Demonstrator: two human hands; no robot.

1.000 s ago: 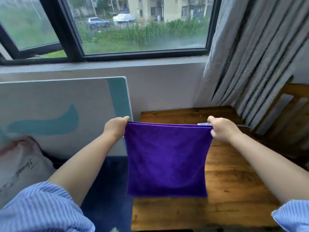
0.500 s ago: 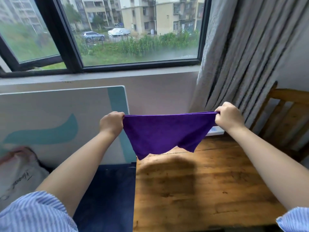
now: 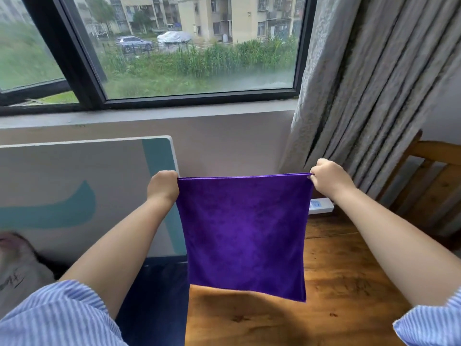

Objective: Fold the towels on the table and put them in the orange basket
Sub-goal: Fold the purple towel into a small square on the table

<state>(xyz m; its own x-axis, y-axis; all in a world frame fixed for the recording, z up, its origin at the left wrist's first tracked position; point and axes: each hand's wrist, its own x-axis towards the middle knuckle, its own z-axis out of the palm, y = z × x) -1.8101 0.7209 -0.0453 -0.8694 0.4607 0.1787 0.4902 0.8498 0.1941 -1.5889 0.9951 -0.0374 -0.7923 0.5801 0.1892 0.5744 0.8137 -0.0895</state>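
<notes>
The left hand [image 3: 162, 187] is curled around the top left corner of a purple towel [image 3: 245, 233], and the right hand [image 3: 328, 176] pinches the top right corner, so the top edge runs taut and nearly level between them. The towel hangs flat and upright in the air, its lower edge clear of the wooden desk [image 3: 344, 283] below, where its shadow falls on the bare wood. The lower right corner hangs a little lower than the lower left. The desk's left edge runs straight down under the towel; left of that edge lies a dark blue surface [image 3: 154, 295]. Bare wood stretches to the right of the towel and toward the viewer. A white power strip [image 3: 321, 205] sits at the far edge of the desk, partly hidden behind the towel and the right wrist. Behind the left hand leans a white board with teal shapes [image 3: 74, 191], against the wall under the window [image 3: 199, 46]. A grey curtain [image 3: 361, 83] hangs behind the right hand, and a wooden chair [image 3: 434, 178] is cut off at the right edge. A pale cushion [image 3: 17, 265] at the far left is blurred. Striped blue sleeves [image 3: 55, 318] fill the lower corners. The fingertips of both hands are hidden behind the knuckles.
</notes>
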